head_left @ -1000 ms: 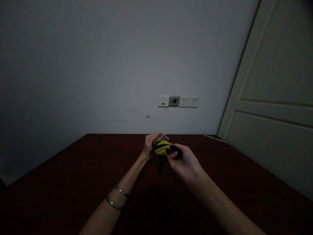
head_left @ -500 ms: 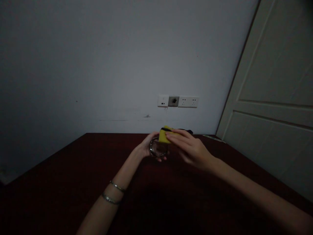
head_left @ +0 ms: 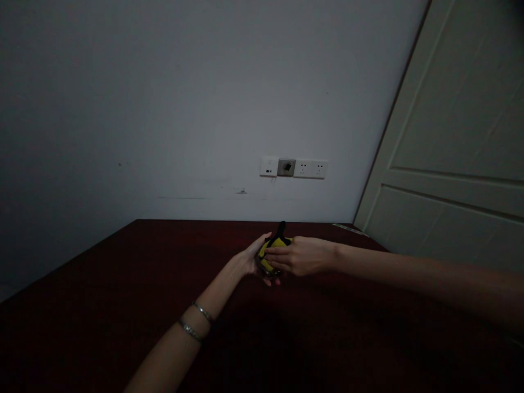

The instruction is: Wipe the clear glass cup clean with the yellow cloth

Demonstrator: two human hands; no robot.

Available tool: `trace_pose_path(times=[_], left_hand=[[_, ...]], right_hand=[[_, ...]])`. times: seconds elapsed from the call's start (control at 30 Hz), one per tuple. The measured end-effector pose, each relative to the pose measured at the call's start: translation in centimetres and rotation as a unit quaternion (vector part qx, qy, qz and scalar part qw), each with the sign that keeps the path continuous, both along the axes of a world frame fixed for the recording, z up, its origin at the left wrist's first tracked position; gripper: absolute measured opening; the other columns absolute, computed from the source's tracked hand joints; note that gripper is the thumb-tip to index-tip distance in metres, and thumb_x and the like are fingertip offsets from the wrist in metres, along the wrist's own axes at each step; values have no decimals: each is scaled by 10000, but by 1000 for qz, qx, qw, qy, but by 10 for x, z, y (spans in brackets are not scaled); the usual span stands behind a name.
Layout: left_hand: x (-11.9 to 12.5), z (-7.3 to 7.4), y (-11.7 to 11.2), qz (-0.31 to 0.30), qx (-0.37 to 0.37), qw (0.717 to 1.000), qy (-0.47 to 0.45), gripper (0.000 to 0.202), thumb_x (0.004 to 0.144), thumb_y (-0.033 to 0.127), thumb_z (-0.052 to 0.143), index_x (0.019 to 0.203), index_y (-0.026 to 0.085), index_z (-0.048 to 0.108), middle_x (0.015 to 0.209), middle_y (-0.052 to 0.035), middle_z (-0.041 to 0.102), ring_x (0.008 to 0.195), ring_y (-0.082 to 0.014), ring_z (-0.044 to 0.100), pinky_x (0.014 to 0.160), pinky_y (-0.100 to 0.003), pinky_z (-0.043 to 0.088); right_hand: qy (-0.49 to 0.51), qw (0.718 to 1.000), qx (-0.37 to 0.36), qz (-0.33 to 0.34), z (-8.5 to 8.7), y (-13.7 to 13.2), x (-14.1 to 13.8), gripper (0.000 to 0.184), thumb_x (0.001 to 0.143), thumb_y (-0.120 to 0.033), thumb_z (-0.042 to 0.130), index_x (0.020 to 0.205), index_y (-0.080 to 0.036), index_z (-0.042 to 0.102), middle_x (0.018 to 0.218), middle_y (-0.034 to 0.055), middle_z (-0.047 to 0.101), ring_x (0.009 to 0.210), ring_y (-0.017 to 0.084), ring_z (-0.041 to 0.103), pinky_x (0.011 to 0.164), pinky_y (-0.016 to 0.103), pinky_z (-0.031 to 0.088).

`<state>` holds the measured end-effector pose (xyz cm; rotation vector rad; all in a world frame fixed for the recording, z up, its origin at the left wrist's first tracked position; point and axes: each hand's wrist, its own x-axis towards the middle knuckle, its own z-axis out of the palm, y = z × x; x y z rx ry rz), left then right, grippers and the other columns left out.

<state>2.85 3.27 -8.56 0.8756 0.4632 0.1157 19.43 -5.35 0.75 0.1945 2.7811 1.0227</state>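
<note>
My left hand (head_left: 247, 262) is closed around a clear glass cup (head_left: 268, 273), its fingertips showing beneath. The cup's open mouth faces up toward me and is mostly covered. With my right hand (head_left: 303, 255) I press a yellow cloth with black edging (head_left: 280, 242) into the mouth of the cup. My right fingers lie bunched on the cloth, and a black strip of it sticks up at the back. How deep the cloth goes inside the cup is hidden. Both hands are above the dark red table (head_left: 184, 251).
Behind the table stands a pale wall (head_left: 196, 109) with a row of sockets (head_left: 303, 168). A panelled door (head_left: 450, 136) rises on the right. A thin flat strip (head_left: 350, 229) lies at the table's far right corner. The light is dim.
My right hand has moved down and left, bringing the yellow cloth from above the rim into the cup's mouth. The left hand holds the cup slightly lower in view.
</note>
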Motion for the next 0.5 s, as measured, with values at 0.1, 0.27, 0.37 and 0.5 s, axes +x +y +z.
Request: trace_pose_path(times=[0.1,0.27,0.37,0.5], left_hand=[[-2,7,-3,34,6,998,45,641,738,679,349,875,111,614,678,-184,686,562,-338,665,389,-426,500],[-8,32,-12,105,44,992,60,556,779,634,347,854,144,599,598,-120,668,526,-310,659,371,-400,499],[-9,46,-17,188,70,976,79,659,800,691,251,816,132,599,552,-101,643,479,-260,637,376,-381,506],[-8,57,-21,280,100,951,88,684,814,703,221,763,131,594,502,-58,605,419,-194,586,398,-369,520]], right_hand=[[-2,999,3,-47,-1,-3,-5,324,923,-137,390,1202,-110,552,1325,113,535,1247,184,467,668,259,550],[42,993,44,-101,-4,-9,-10,414,868,-55,419,1273,-90,494,1365,117,490,1291,227,415,644,269,563],[52,985,64,-150,-6,-11,-14,462,848,-11,378,1302,-52,454,1358,147,486,1302,259,398,623,297,576],[80,977,80,-181,-10,-11,-21,513,790,57,360,1288,-16,459,1345,193,481,1287,297,415,594,330,588]])
